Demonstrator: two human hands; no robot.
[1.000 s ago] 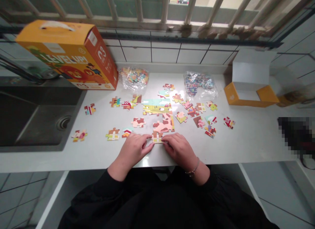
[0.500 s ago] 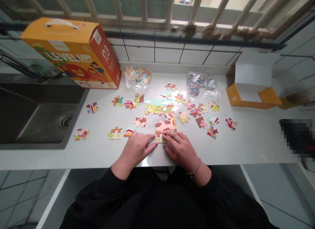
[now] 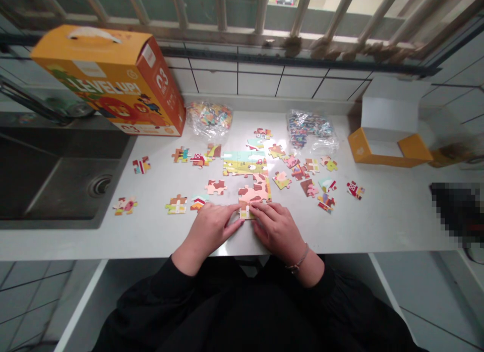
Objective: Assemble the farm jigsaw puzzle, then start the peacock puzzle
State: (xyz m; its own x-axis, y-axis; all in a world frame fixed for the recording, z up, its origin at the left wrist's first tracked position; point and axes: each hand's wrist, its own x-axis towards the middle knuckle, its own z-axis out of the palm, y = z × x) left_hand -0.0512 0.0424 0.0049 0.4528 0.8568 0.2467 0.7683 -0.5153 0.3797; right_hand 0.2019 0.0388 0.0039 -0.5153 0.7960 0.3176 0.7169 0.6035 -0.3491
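Observation:
Both hands meet at a brown-and-green puzzle piece (image 3: pixel 247 211) at the near end of a partly joined puzzle (image 3: pixel 245 163). My left hand (image 3: pixel 214 223) has its index finger and thumb closed against the piece's left side. From the right, my right hand (image 3: pixel 278 223) presses its fingertips on the same piece, its thumb tucked beneath and partly hidden. Pink cow-patterned pieces (image 3: pixel 255 192) link this end to the green-and-blue landscape strip behind. Just beyond my left hand lie a red-and-teal piece (image 3: pixel 199 201) and a fence piece (image 3: pixel 177 204).
Loose pieces (image 3: pixel 310 187) lie scattered right of the puzzle. Behind stand two clear bags of pieces (image 3: pixel 209 120), (image 3: pixel 312 129). An orange box (image 3: pixel 109 84) stands by the sink (image 3: pixel 102 211); an open orange box (image 3: pixel 389 150) is at right. The counter edge (image 3: pixel 340 252) runs before me.
Both hands stay at the same piece, with only a slight shift of the left fingertips to the right. The scattered pieces lie as before.

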